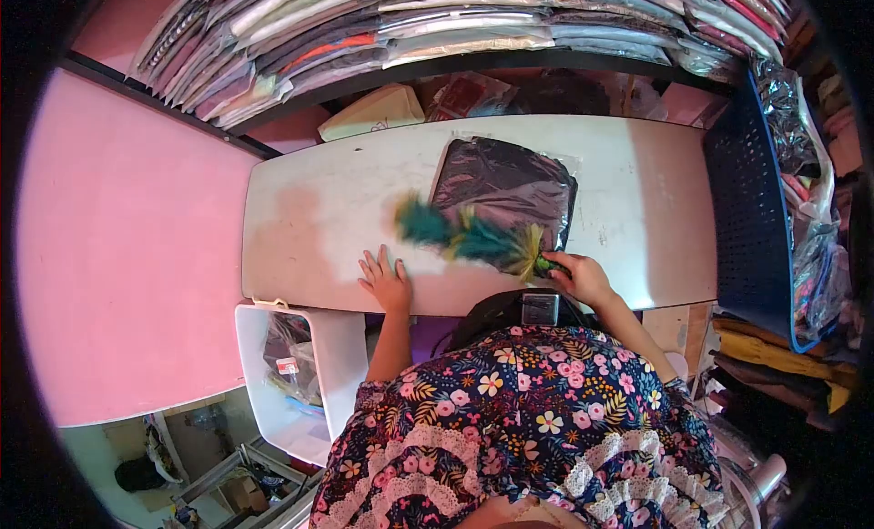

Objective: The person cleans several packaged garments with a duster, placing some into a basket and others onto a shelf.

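Observation:
A fluffy green and yellow duster [482, 238] is gripped by its handle in my right hand [581, 276], near the front edge of the table. Its bristles stretch to the left and are blurred at the far end. They lie over the lower part of a dark folded garment in a clear plastic bag [505, 178]. To the left, my left hand [386, 276] rests flat on the tabletop with its fingers spread, holding nothing.
The white table [337, 183] has a shelf of bagged garments [464, 24] behind it. At the right stands a blue perforated basket [751, 201] with plastic-wrapped items. A white bin [341, 370] with bagged things sits below the left front edge. A pink wall [137, 238] is at left.

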A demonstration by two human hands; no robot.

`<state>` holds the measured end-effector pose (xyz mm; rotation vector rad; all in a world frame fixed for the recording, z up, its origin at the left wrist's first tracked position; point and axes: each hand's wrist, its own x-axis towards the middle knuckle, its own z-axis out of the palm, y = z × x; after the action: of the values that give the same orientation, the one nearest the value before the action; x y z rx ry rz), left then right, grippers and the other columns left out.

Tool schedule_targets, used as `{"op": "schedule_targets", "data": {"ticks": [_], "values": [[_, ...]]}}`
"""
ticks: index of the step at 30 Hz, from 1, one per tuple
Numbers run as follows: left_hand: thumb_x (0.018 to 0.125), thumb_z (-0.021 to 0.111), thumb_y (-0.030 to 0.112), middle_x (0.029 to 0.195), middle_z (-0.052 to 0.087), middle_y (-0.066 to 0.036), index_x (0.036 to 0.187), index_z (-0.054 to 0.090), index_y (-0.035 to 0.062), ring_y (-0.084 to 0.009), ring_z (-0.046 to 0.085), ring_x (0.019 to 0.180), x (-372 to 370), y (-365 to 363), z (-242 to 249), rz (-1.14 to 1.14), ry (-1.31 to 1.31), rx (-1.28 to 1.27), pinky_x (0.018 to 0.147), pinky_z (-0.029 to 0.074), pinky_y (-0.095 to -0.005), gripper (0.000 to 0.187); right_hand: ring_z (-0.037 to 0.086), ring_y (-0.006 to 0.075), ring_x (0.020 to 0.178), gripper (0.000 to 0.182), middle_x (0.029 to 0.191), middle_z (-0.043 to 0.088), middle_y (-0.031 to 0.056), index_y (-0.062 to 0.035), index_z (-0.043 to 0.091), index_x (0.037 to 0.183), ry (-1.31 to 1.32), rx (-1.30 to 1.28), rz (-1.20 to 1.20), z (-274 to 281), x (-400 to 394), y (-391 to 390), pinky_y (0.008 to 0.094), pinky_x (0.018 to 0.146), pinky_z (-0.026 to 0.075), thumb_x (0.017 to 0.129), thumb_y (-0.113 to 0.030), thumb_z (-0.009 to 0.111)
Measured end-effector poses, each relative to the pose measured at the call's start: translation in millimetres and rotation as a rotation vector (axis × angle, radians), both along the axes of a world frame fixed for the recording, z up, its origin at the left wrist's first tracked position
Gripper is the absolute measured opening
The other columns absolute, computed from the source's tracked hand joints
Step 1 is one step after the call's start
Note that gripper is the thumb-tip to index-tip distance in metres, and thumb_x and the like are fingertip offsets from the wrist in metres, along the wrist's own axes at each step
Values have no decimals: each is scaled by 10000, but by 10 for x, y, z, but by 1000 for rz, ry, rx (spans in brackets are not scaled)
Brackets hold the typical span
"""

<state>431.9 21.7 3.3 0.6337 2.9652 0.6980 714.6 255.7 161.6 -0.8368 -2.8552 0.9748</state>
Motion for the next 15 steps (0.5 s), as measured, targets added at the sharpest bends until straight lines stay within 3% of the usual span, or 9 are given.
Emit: {"op": "schedule_targets", "data": {"ticks": [1, 5, 7, 9, 11, 13, 15], "values": [[885, 493, 324, 1488, 229, -144, 1372, 390, 222, -365, 158, 1377, 16, 0, 26, 0, -1, 4, 1060, 94, -606, 508, 627, 338, 813, 331, 927, 654, 141, -182, 578, 1150, 20, -26, -90, 8, 7, -24, 433, 710, 501, 822, -202, 616], [886, 493, 323, 1486, 238, -139, 1350, 418, 215, -350, 175, 1375, 43, 13, 52, 12, 3, -11, 1062, 102, -597, 482, 626, 340, 806, 330, 922, 654, 144, -173, 581, 1147, 175, -83, -62, -119, 123, 29, 429, 701, 502, 821, -206, 617], [864, 516, 332, 1472, 265, -157, 1332, 443, 208, -369, 190, 1367, 50, 16, 46, 8, 35, 21, 1048, 114, -621, 490, 626, 346, 772, 331, 919, 653, 147, -164, 578, 1153, 61, 64, 71, -35, 153, 76, 415, 667, 500, 824, -185, 618], [861, 519, 331, 1470, 269, -158, 1331, 444, 208, -369, 193, 1366, 63, 23, 57, 11, 33, 30, 1049, 116, -619, 491, 625, 357, 736, 335, 876, 651, 167, -155, 574, 1157, 96, 109, 28, 8, 127, 120, 413, 646, 499, 826, -179, 617], [859, 522, 331, 1467, 273, -158, 1329, 445, 208, -369, 195, 1364, 83, 30, 85, 16, 32, 36, 1050, 118, -617, 492, 619, 368, 709, 335, 816, 646, 177, -153, 572, 1158, -13, 8, -381, 111, 62, 127, 425, 643, 498, 827, -182, 611], [873, 495, 332, 1474, 261, -148, 1344, 423, 200, -349, 181, 1372, 101, 29, 85, 14, 13, 6, 1061, 108, -597, 494, 615, 376, 694, 340, 767, 636, 190, -148, 569, 1159, 30, 47, -385, 95, 57, 197, 444, 639, 494, 823, -184, 610], [872, 496, 329, 1472, 263, -153, 1344, 422, 195, -350, 181, 1371, 113, 18, 99, 10, 15, 20, 1062, 107, -597, 496, 616, 376, 709, 339, 773, 636, 195, -134, 570, 1150, 125, 103, -122, 25, 116, 278, 457, 642, 491, 818, -189, 614]]}}
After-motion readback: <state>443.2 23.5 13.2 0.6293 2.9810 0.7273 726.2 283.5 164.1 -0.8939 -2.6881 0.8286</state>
